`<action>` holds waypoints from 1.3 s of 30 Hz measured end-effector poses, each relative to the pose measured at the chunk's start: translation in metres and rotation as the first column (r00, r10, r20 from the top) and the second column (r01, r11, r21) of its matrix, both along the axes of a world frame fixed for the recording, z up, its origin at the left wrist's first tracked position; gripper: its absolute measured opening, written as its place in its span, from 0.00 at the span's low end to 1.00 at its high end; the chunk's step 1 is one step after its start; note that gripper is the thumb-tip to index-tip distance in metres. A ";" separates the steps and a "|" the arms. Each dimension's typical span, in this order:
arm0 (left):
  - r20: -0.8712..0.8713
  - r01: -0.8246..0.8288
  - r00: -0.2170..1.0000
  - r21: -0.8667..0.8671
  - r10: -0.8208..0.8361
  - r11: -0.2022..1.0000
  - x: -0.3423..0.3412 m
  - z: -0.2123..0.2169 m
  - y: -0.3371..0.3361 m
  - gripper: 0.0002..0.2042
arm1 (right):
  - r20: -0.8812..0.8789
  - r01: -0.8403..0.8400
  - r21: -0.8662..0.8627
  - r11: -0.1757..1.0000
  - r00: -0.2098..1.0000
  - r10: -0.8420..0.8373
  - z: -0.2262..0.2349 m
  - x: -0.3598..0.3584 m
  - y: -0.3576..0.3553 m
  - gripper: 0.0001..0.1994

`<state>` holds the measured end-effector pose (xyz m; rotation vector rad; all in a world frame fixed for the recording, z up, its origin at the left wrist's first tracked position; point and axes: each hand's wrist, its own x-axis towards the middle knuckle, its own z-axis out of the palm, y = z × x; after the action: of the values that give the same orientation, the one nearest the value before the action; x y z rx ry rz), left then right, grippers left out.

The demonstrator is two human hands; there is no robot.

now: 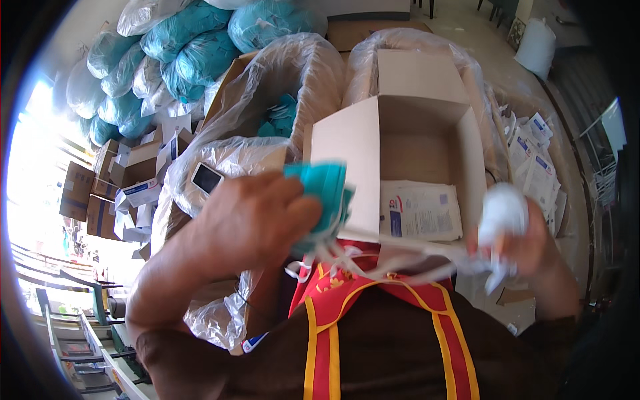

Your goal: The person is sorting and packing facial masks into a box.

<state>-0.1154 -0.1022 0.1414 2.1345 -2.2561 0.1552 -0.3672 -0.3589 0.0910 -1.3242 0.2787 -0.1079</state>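
My left hand is closed around a small stack of teal face masks, held up in front of my chest. White straps stretch from the masks across to my right. There, my right hand grips a blurred white bundle; whether it is gathered straps or thin plastic I cannot tell. Just beyond, between my hands, stands an open cardboard box with flat white printed packets inside. More teal masks lie in a plastic-lined carton at the far left of that box.
A phone rests on clear plastic near my left forearm. Stuffed bags of teal material pile up at the back left, above stacked cardboard boxes. To the right, a lined container holds white packets. A white sack stands behind.
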 end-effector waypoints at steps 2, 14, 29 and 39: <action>0.147 0.014 0.989 -0.118 0.003 0.993 0.002 0.003 -0.017 0.08 | 0.039 0.098 0.057 0.994 0.994 -0.100 -0.009 0.038 -0.005 0.22; 0.285 0.081 0.958 -0.289 0.005 0.954 -0.007 0.014 -0.073 0.10 | -0.005 -0.378 -0.408 0.831 0.911 0.412 -0.039 0.109 0.033 0.23; -0.341 0.398 0.855 -0.051 -0.391 0.916 -0.029 -0.045 -0.045 0.15 | 0.342 -0.528 -0.483 0.699 0.621 0.705 0.013 0.057 0.053 0.12; -0.401 0.371 0.858 0.053 -0.321 0.927 -0.045 -0.002 0.001 0.07 | 0.341 -0.650 -0.452 0.611 0.507 0.792 0.026 0.026 0.036 0.13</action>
<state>-0.1600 -0.1010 0.1397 1.5767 -2.3955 -0.3973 -0.3411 -0.3231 0.1171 -1.5292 -0.8190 0.2398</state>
